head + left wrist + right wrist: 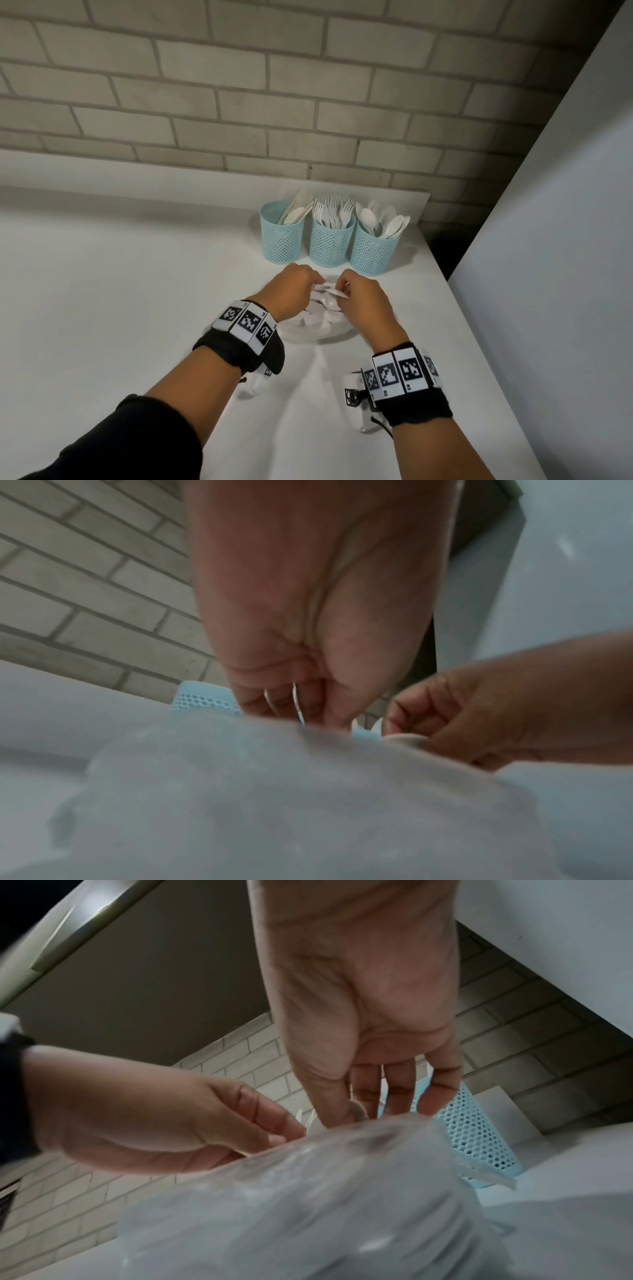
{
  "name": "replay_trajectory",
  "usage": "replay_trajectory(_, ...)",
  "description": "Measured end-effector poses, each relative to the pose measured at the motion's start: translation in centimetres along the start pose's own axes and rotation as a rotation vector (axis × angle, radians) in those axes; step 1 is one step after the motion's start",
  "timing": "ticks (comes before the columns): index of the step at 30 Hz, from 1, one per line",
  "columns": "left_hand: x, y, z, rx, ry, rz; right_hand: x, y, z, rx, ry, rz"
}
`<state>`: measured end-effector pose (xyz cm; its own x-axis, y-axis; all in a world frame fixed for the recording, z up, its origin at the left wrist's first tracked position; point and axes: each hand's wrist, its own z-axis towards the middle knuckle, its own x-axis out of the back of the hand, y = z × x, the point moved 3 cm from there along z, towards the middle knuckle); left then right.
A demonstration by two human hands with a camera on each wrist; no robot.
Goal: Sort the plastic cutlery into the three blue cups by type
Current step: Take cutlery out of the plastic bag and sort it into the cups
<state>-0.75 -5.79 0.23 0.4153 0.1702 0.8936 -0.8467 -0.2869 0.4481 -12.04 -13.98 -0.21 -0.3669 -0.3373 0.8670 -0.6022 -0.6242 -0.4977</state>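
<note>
A white plastic piece (331, 291) sits pinched at the right hand (363, 301)'s fingertips, right over the clear bowl (329, 334) — a rounded white end pokes out between thumb and forefinger in the right wrist view, so I'd call it a spoon, though the blur keeps me from swearing to it. The left hand (294, 291) has its fingers curled in at the same spot, tips almost meeting the right's; whether it pinches the same piece, another one, or nothing, I cannot tell.

Risk one: two hands on one tangle. If pieces in the bowl are nested, a lift could drag a second one up and drop it on the white counter (137, 291). Risk two: the grip is at the very tip of the piece, not its middle, so it may swing or slip on the way across. Risk three: the bowl is light and see-through, and a tug could skid or tip it.

More white cutlery lies in the bowl under both hands. Just behind the bowl stand the three blue cups, side by side: the knife cup (282, 236) behind-left, the fork cup (331, 241) straight behind, the spoon cup (373, 250) behind-right. All three already look well filled, so a crowded rim could bounce a careless drop. Behind the cups, a brick wall (239, 85).
</note>
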Motion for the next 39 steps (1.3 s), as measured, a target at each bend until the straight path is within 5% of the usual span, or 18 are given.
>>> replay_trajectory(5, -1.0, -0.6, 1.6, 0.057, -0.169, 0.088, -0.5, -0.1, 0.1, 0.067, -0.049, 0.109)
replay_trajectory(13, -1.0, -2.0, 2.6, 0.205, -0.444, 0.270, -0.4, 1.2, 1.0, -0.060, 0.012, 0.184)
replay_trajectory(17, -1.0, -2.1, 2.6, 0.202, -0.429, 0.314, -0.4, 1.2, 0.9, -0.045, -0.094, 0.301)
replay_trajectory(24, -1.3, -1.4, 2.1, 0.220, -0.394, 0.163, 0.2, 2.6, 0.8, -0.137, 0.055, -0.087)
replay_trajectory(32, -1.3, -1.0, 1.9, 0.190, -0.271, 0.017, 0.9, 3.4, 1.4, -0.136, -0.123, 0.104)
replay_trajectory(39, -1.8, -1.0, 1.7, 0.141, -0.264, 0.090, 1.3, 3.7, 1.4, -0.193, 0.162, 0.185)
